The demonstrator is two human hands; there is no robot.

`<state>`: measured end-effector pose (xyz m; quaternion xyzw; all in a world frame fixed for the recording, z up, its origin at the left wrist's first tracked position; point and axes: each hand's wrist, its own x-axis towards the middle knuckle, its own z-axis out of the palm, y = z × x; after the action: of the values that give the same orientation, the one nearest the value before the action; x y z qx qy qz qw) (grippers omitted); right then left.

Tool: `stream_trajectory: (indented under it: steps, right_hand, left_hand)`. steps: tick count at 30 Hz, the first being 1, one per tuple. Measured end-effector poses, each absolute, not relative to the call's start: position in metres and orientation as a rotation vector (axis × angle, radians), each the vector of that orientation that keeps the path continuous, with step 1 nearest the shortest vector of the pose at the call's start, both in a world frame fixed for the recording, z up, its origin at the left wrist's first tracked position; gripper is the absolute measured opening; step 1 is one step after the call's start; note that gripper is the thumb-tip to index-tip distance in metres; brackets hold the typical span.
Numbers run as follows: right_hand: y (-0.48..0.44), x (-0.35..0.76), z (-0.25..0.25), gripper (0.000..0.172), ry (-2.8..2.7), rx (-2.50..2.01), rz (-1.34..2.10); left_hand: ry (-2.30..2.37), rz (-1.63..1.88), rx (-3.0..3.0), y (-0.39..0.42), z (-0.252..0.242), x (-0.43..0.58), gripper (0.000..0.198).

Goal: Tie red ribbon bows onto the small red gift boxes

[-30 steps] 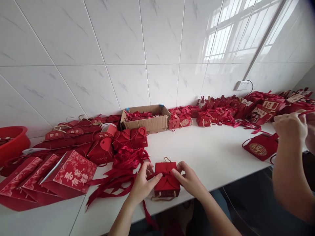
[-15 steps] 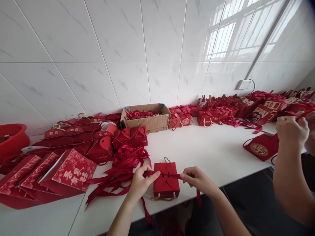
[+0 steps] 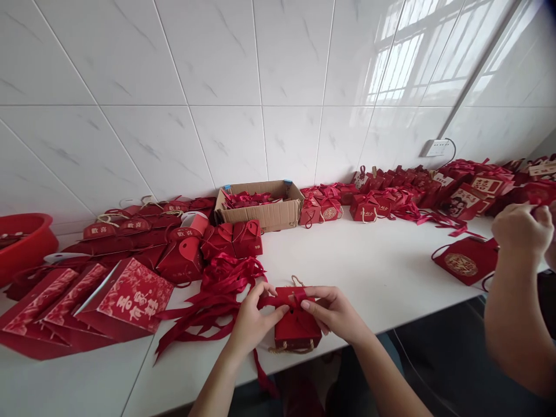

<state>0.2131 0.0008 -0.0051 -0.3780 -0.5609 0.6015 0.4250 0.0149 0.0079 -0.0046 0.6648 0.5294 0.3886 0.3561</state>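
Note:
A small red gift box (image 3: 297, 335) with twisted rope handles sits near the table's front edge. A dark red ribbon (image 3: 268, 302) runs across its top. My left hand (image 3: 257, 315) is at the box's left side, thumb and fingers closed on one part of the ribbon. My right hand (image 3: 332, 313) is over the box's right side and pinches another part of the ribbon, bent upward above the lid. The fingers partly hide the lid. One ribbon end hangs over the table edge. Loose ribbons (image 3: 197, 324) lie in a heap left of my left hand.
Folded red boxes (image 3: 124, 301) and a red basin (image 3: 26, 246) stand at the left. A cardboard box (image 3: 264, 217) holding red pieces stands by the wall. Finished-looking gift boxes (image 3: 367, 207) line the back right. At the right, a co-worker's hands (image 3: 523, 231) are above another red box (image 3: 463, 260).
My right hand has moved left from beside the box to over its lid, bringing its ribbon part inward. My left hand stays near the box's left side. The view has shifted slightly.

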Motion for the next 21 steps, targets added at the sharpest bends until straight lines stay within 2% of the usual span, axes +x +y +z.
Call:
stream_trajectory:
  steps: [6,11,17,21]
  right_hand:
    - [0.003,0.205,-0.001,0.029,-1.321,-0.994,1.390]
    - [0.003,0.203,-0.002,0.029,-1.411,-1.064,1.344]
    - [-0.001,0.205,0.001,0.032,-1.291,-1.051,1.386]
    - [-0.002,0.207,0.001,0.032,-1.414,-1.088,1.457]
  left_hand:
    - [1.346,1.145,1.820,0.009,0.003,0.018,0.023]
    - [1.154,1.188,1.861,0.010,0.019,0.033,0.013]
    - [1.151,1.300,1.855,0.011,0.022,0.041,0.011]
    - [1.128,1.260,1.841,0.009,0.021,0.036,0.013]
